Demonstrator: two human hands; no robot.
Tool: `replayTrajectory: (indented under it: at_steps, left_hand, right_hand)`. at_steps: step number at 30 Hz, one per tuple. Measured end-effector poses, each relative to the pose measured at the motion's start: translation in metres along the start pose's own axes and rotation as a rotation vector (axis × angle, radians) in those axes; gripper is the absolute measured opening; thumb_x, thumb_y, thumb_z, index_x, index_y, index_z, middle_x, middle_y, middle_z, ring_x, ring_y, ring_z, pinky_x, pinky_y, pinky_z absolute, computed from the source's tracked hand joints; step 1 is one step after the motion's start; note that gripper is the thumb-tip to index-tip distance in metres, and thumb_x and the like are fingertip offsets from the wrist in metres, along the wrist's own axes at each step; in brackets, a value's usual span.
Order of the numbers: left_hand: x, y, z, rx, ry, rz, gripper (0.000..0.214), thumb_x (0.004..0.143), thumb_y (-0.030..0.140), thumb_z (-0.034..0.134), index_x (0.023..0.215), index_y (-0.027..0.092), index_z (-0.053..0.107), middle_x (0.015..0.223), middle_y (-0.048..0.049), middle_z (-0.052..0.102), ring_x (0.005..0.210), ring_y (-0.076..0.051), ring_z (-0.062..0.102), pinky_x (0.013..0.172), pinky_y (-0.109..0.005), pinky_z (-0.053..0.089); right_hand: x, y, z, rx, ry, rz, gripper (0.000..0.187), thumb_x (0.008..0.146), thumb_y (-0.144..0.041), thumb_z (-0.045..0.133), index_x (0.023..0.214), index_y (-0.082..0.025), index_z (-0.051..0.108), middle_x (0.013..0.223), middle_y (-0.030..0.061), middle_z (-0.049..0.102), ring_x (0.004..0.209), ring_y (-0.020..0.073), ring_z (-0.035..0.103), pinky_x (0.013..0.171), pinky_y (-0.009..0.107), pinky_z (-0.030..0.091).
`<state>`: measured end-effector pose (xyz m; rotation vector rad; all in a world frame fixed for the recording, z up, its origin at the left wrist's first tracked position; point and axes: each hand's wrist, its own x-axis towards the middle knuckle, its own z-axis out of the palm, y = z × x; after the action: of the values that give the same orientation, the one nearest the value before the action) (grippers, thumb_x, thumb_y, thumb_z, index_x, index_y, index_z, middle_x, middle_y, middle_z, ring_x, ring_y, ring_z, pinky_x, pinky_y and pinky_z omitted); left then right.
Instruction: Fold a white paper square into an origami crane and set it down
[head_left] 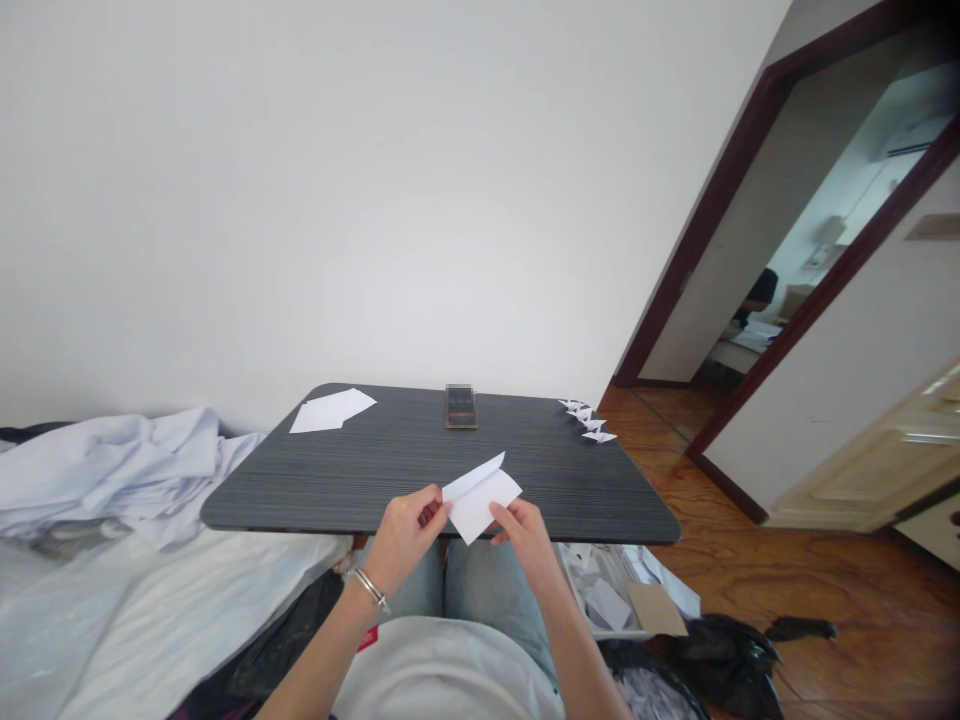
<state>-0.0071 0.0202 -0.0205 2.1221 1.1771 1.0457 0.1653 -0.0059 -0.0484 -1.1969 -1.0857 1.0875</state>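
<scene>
A small white sheet of paper (478, 505) is held between my two hands above the near edge of the dark table (360, 480). One side of it is folded over along a crease, and the flap stands slightly raised. My left hand (414, 525) pinches the left corner between thumb and fingers. On the right, my right hand (521, 530) grips the lower right edge, thumb on top. Several folded white paper cranes (598, 436) stand in a row at the table's right end. Flat white paper sheets (330, 410) lie at the far left.
A phone (460, 407) lies near the table's back edge, by the white wall. Below the table at right is a box of papers (611, 590), beside black plastic bags (724, 655). White cloth (112, 470) is heaped at left. A doorway opens at right.
</scene>
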Motion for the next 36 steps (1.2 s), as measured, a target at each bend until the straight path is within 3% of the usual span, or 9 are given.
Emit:
replayTrajectory:
  at_steps: [8,17,20,26,36]
  left_hand:
    - [0.001,-0.012,0.005,-0.174,-0.024,-0.142,0.030,0.077,0.039,0.048,0.063,0.015,0.057,0.053,0.0005,0.056,0.048,-0.012,0.046,0.048,-0.021,0.032]
    - [0.006,-0.016,-0.001,-0.405,-0.039,-0.227,0.034,0.075,0.042,0.051,0.055,0.014,0.050,0.050,0.0038,0.042,0.047,-0.009,0.039,0.045,-0.019,0.030]
    - [0.006,-0.016,-0.001,-0.493,-0.059,-0.242,0.035,0.075,0.043,0.051,0.055,0.014,0.049,0.050,0.0042,0.042,0.046,-0.008,0.038,0.044,-0.019,0.029]
    - [0.005,-0.015,0.001,-0.536,-0.149,-0.246,0.034,0.074,0.041,0.053,0.055,0.013,0.052,0.049,0.0024,0.046,0.047,-0.008,0.039,0.044,-0.019,0.030]
    - [0.004,-0.026,0.001,-0.481,-0.309,-0.253,0.036,0.077,0.043,0.049,0.064,0.011,0.060,0.056,-0.0031,0.058,0.051,-0.011,0.048,0.044,-0.018,0.031]
  right_hand:
    - [-0.001,0.002,0.002,0.004,-0.045,-0.017,0.032,0.070,-0.043,0.059,0.071,-0.012,0.064,0.057,0.0052,0.066,0.049,0.0154,0.058,0.040,0.022,0.041]
    - [-0.003,0.000,-0.001,-0.025,-0.110,-0.044,0.028,0.073,-0.040,0.056,0.070,-0.013,0.064,0.054,0.0013,0.063,0.048,0.0123,0.054,0.043,0.020,0.039]
    - [-0.003,-0.002,-0.003,-0.018,-0.068,-0.055,0.026,0.073,-0.039,0.057,0.072,-0.014,0.063,0.056,0.0008,0.062,0.048,0.0118,0.053,0.043,0.020,0.038]
    - [0.001,-0.001,-0.004,0.047,0.078,-0.090,0.031,0.070,-0.042,0.059,0.056,-0.016,0.050,0.049,-0.0024,0.054,0.043,0.0090,0.046,0.042,0.020,0.038]
    - [-0.001,-0.003,-0.002,-0.002,0.153,-0.109,0.029,0.073,-0.043,0.055,0.061,-0.017,0.050,0.047,-0.0037,0.050,0.041,0.0091,0.044,0.040,0.020,0.036]
